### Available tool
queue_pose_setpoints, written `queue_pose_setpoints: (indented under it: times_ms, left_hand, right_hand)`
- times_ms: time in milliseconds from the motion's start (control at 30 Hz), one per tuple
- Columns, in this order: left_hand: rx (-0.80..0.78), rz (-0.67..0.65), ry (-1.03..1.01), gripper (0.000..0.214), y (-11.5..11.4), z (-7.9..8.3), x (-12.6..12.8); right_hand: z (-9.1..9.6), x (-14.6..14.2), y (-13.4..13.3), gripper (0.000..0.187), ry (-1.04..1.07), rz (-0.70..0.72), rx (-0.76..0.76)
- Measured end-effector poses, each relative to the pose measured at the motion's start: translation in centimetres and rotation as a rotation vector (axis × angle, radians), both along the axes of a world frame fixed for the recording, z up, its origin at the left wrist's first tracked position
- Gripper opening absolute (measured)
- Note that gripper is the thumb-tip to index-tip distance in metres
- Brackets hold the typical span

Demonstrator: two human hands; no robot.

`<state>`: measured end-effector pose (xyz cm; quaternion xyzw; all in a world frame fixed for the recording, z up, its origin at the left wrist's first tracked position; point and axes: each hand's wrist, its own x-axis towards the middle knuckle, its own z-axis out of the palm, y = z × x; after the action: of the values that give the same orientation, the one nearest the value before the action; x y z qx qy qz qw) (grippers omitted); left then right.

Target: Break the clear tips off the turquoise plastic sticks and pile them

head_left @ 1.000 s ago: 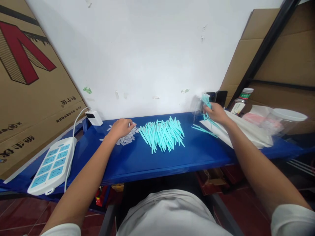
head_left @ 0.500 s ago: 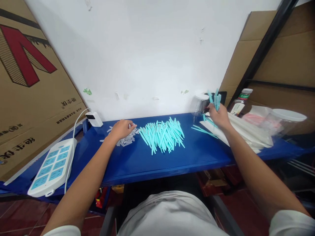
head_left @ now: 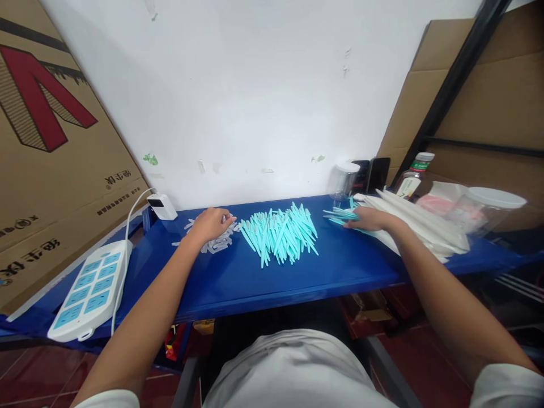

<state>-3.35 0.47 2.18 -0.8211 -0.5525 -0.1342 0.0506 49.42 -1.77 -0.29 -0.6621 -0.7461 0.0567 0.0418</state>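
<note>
A heap of turquoise plastic sticks (head_left: 279,231) lies in the middle of the blue table (head_left: 272,277). My left hand (head_left: 209,223) rests curled on a small pile of clear plastic caps (head_left: 216,241) left of the heap, fingertips pinched at something too small to name. My right hand (head_left: 368,218) lies low at the right, its fingers closed on a bunch of turquoise sticks (head_left: 340,215) that point left, beside a stack of white sheets (head_left: 420,226).
A white power strip (head_left: 89,289) with its cable and a white adapter (head_left: 162,205) sit at the left. A clear jar (head_left: 343,182), a bottle (head_left: 414,175), dark phones (head_left: 374,170) and a lidded tub (head_left: 488,209) stand at the back right. Cardboard boxes flank both sides.
My right hand was raised near the clear jar with the sticks upright; it has come down to the table, sticks now lying level and pointing left. My left hand stayed put.
</note>
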Motion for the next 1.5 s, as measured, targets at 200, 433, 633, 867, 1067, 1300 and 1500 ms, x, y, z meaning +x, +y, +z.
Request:
queue_pose_setpoints:
  times_ms: [200,433,633,867,1067,1300,1500]
  left_hand:
    - [0.001,-0.006,-0.011,0.043,-0.1,0.1,0.0]
    - [0.003,-0.014,-0.008,0.043,0.0,0.0,0.0]
    - [0.004,-0.012,-0.019,0.042,-0.1,0.1,0.1]
    - [-0.011,-0.105,-0.114,0.045,-0.2,0.3,0.4]
    - [-0.325,-0.283,-0.562,0.049,-1.7,0.5,2.4]
    - [-0.497,-0.489,-0.923,0.054,-3.7,0.0,5.9]
    - [-0.418,-0.473,-0.919,0.046,-3.4,-0.9,6.4]
  right_hand:
    - [1.2,-0.6,-0.5,0.033,0.065,-0.033,0.038]
    - [1.4,-0.3,-0.5,0.031,0.153,0.051,0.127]
    - [0.1,-0.7,0.2,0.047,-0.075,0.002,-0.056]
    - [1.6,-3.6,-0.5,0.03,-0.004,0.116,-0.06]
    - [5.2,-10.5,-1.4,0.035,0.741,0.22,0.428]
    - [6.5,-19.9,-0.3,0.041,1.185,0.368,0.266]
    - [3.9,-22.4,0.6,0.045,1.166,0.446,0.14]
